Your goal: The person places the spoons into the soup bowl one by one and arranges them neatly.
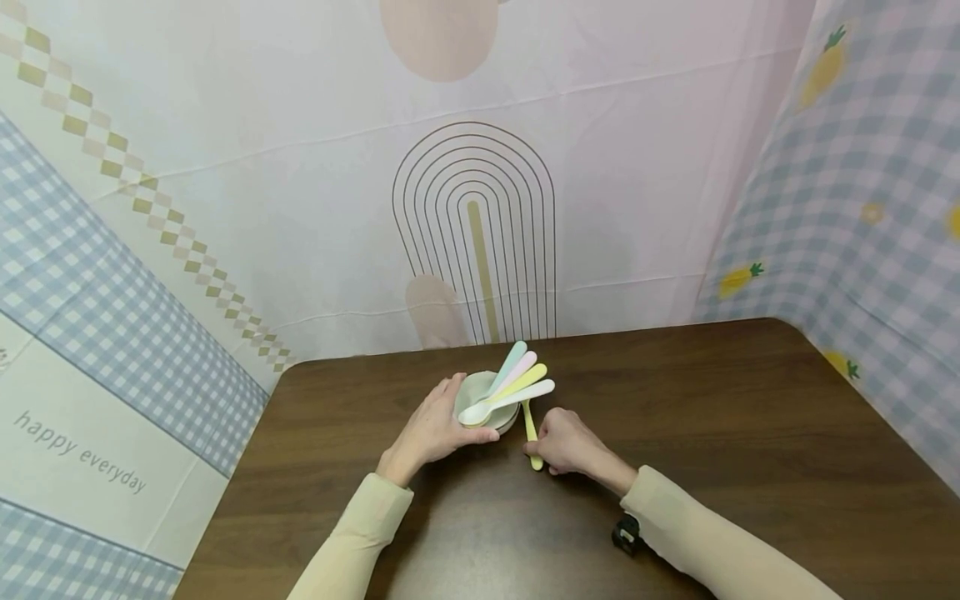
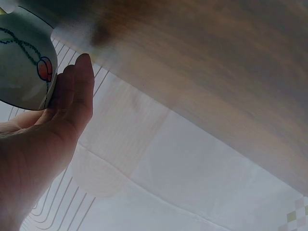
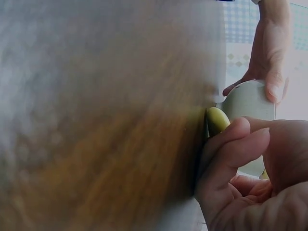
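Note:
A small pale bowl (image 1: 472, 388) stands on the table, and a painted red and green design shows on its outside (image 2: 44, 67) in the left wrist view. My left hand (image 1: 433, 421) grips the bowl from the left, thumb along the near side and fingers round the far side. Four spoons lean in it, handles to the upper right: teal (image 1: 512, 362), pink (image 1: 527, 362), yellow (image 1: 534, 374) and white (image 1: 536, 389). Right of the bowl, my right hand (image 1: 567, 440) pinches another yellow spoon (image 1: 530, 422) by its handle, low at the tabletop. Its far end is beside the bowl.
The brown wooden table (image 1: 697, 417) runs back to a white printed cloth (image 1: 330, 208). Blue checked cloth (image 1: 862, 250) hangs along the right side, and more checked cloth (image 1: 67, 225) along the left. A small black device (image 1: 626, 533) sits at the right wrist.

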`<state>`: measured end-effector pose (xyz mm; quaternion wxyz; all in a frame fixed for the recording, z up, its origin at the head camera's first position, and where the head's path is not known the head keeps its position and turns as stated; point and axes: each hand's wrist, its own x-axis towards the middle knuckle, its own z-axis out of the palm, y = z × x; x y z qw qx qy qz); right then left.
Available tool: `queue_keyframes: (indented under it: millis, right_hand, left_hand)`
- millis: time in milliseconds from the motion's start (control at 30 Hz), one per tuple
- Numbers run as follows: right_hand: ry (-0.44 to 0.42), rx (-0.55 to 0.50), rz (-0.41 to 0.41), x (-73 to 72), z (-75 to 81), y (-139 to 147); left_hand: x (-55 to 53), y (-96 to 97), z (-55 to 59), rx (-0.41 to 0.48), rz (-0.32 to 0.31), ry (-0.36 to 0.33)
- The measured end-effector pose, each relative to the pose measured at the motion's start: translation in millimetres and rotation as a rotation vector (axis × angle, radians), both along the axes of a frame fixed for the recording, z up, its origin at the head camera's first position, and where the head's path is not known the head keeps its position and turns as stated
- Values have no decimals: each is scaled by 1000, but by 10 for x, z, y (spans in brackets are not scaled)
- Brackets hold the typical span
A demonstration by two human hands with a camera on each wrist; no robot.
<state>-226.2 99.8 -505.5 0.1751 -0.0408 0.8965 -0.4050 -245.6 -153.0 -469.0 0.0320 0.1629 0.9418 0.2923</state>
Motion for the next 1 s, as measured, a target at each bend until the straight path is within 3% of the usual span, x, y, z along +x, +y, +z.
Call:
queue_keyframes:
  millis: [267, 600, 1000]
  right_hand:
    - [-3, -3, -66, 166, 253, -71]
    - [-37, -96, -145, 213, 310, -44]
    - [-72, -160, -184, 212, 310, 9]
  left_hand:
    - [2, -7, -2, 2, -2, 4]
    - [-7, 1, -4, -3, -6, 9]
    - [9, 11, 6, -3, 2, 7]
